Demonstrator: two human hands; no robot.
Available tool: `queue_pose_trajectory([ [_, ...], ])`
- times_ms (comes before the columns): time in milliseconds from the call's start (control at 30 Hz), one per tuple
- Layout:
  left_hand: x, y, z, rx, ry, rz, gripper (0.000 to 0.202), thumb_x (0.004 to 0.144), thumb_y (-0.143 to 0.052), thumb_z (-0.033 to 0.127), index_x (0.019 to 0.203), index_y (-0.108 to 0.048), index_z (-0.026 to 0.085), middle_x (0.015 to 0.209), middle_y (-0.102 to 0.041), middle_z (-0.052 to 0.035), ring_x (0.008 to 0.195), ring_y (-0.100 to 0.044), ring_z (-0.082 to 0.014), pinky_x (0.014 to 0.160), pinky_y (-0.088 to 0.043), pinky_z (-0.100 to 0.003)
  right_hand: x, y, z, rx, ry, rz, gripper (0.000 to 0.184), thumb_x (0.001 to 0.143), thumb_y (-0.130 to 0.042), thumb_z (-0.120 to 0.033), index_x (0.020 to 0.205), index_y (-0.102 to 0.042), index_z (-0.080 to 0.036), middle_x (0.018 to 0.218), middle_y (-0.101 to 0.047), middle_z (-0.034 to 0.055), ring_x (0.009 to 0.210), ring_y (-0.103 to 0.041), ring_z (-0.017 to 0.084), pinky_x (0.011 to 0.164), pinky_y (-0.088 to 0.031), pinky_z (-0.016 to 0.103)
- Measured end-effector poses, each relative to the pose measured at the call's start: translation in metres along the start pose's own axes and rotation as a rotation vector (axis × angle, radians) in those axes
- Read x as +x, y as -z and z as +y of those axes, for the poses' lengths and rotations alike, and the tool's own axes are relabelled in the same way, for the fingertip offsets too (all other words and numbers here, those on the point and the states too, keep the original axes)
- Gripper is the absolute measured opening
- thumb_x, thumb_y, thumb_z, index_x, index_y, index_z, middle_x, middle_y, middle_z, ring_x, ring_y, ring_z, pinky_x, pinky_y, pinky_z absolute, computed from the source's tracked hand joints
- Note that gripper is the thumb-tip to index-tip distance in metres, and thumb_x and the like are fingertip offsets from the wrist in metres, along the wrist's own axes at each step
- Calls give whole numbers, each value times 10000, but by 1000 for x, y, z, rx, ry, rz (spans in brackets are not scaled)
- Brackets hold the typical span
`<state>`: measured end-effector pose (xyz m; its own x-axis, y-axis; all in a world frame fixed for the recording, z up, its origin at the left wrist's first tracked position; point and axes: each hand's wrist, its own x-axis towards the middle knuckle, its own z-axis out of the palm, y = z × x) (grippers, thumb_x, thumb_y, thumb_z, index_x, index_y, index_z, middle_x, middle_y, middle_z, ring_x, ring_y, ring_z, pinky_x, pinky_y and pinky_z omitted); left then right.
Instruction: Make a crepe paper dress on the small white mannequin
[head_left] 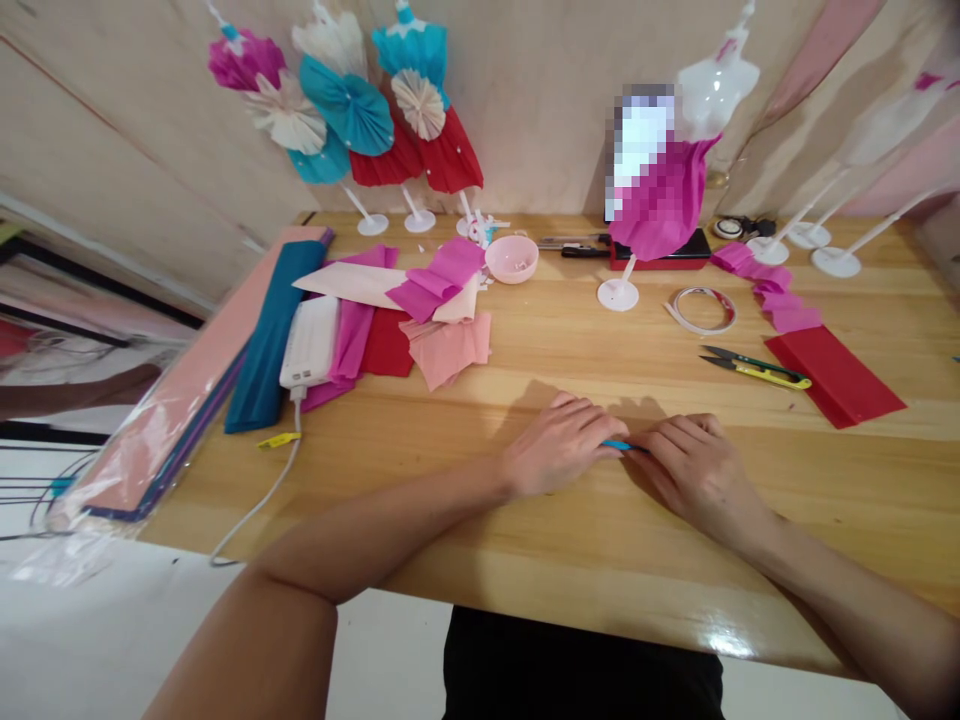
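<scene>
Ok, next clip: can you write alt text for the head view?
A person's left hand and right hand pinch a thin blue strip on a wooden table. Nearby lie red crepe paper, snips, a power bank and a pink bowl. Paper dresses on stands line the back.

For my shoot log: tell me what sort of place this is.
Probably a paper-craft workspace: paper dresses on stands, crepe paper and snips spread across a wooden table.

- Power bank sits on the crepe paper, left of the surface
- Bowl right behind that paper
- Snips out right, just before the tape roll
</scene>
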<state>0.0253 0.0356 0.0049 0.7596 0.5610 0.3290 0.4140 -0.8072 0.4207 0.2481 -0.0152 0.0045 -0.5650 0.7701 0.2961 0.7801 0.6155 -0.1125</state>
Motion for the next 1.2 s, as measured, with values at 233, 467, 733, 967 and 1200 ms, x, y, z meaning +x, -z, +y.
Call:
queue_pose_trajectory([
  [233,-1,-5,-7,14,22,54,288,992,-438,371,1046,-659,194,933,-705,-27,876,-622,-131,838,-414,-302,3,6,1,-53,-21,6,166,967,-524,-257,926,-665,-180,792,-654,55,795,-571,193,747,-309,349],
  [467,-4,-7,-11,28,39,-19,235,991,-430,238,1112,-629,201,958,-682,-32,929,-611,-151,870,-420,-314,4,5,-1,-91,-40,19,191,967,-519,-264,851,-646,-181,738,-629,43,752,-554,192,731,-299,343],
  [733,-4,-3,-5,4,-16,-59,228,979,-412,185,1135,-579,186,962,-669,-51,943,-613,-177,875,-432,-332,4,5,-4,-47,-55,67,211,958,-540,-308,834,-633,-163,748,-630,47,744,-568,186,726,-326,336],
  [967,-1,-1,0,-41,66,25,130,991,-424,262,1044,-517,188,949,-677,-34,903,-628,-163,872,-456,-331,1,3,11,1,-85,74,231,959,-523,-310,806,-630,-174,737,-637,43,738,-590,182,751,-356,341],
  [1200,-3,1,-10,-56,232,253,90,966,-484,266,947,-523,188,908,-680,-18,885,-637,-157,873,-456,-341,5,10,25,668,-532,178,280,966,-477,-451,987,-625,-214,880,-682,46,782,-610,191,711,-446,328],
])
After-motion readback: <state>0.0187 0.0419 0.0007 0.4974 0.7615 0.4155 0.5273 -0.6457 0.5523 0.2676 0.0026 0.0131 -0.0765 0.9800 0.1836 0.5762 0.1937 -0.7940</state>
